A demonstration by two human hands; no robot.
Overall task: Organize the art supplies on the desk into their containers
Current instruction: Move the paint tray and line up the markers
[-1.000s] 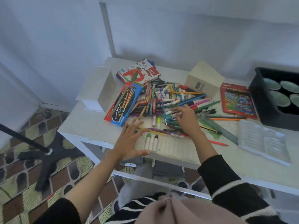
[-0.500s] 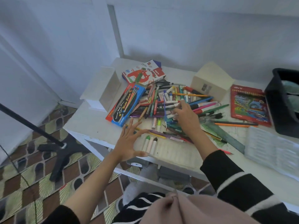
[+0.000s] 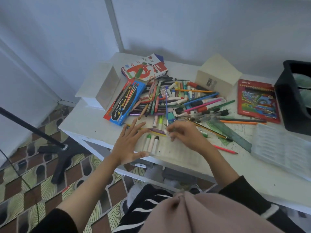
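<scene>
Left hand (image 3: 129, 145): wide and flat, fingers splayed, pressing on the left end of the clear ribbed tray (image 3: 178, 155), thumb lying along its near edge.
Right hand (image 3: 186, 136): fingers curled in, pinching a small pale stick (image 3: 166, 131) at the fingertips, right at the tray's far edge. It's blurred, so no colour call beyond pale.
Tray: sits at the near edge of the counter (image 3: 89, 123), framed by the two hands.
In the tray: three pastels side by side in the leftmost grooves, namely the green pastel (image 3: 148, 140), the pink pastel (image 3: 152, 142) and the dark pastel (image 3: 156, 140), tips pointing away from the person.
Loose pile (image 3: 183, 101): markers, pens, pencils and pastels heaped mid-counter just beyond both hands, crossing in every direction.
Scissors (image 3: 165, 79): black handles at the far edge of the pile.
Blue pencil box (image 3: 125, 101): angled at the pile's left side, touching it.
Oil pastels box (image 3: 144, 68): just behind the blue one.
White box (image 3: 101, 84): far left corner of the counter.
Cream carton (image 3: 218, 73): behind the pile, to the right.
Red pencil pack (image 3: 257, 100): flat, right of the pile.
Black bin (image 3: 291, 98): at the right edge, cut off by the frame.
Green ruler (image 3: 228, 132): slanting across the counter right of the right hand.
Second clear tray (image 3: 282, 152): near the right edge, well apart from the first.
</scene>
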